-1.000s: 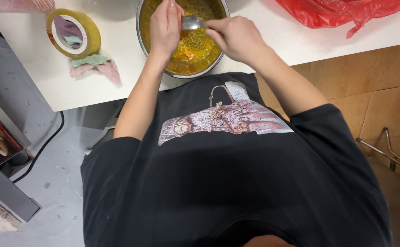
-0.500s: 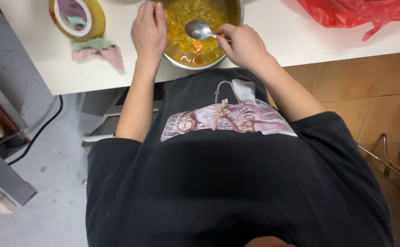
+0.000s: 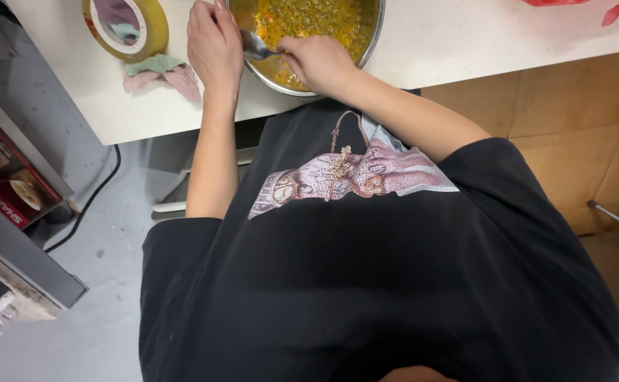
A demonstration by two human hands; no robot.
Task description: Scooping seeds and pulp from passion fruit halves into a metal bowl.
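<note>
- Your right hand point(image 3: 320, 62) grips the handle of a metal spoon point(image 3: 256, 47) — fingers closed round it, spoon head lying at the near-left inside of the bowl.
- The metal bowl point(image 3: 369, 42) sits on the white counter point(image 3: 451, 42) at its near edge, right in front of your chest, filled with a yellow-orange chunky mix point(image 3: 309, 18).
- Your left hand point(image 3: 214, 44) rests on the bowl's left rim, fingers curled down over it; whether it actually clamps the rim — can't tell.
- Left of the bowl: a roll of yellowish tape point(image 3: 127, 28), lying flat.
- Just nearer than the tape, left of the bowl: a crumpled green-and-pink cloth point(image 3: 161, 72).
- Far right of the bowl, at the counter's back edge: a bit of red plastic bag point(image 3: 617, 10), mostly cut off.
- Your black printed T-shirt point(image 3: 366, 283) fills the lower view.
</note>
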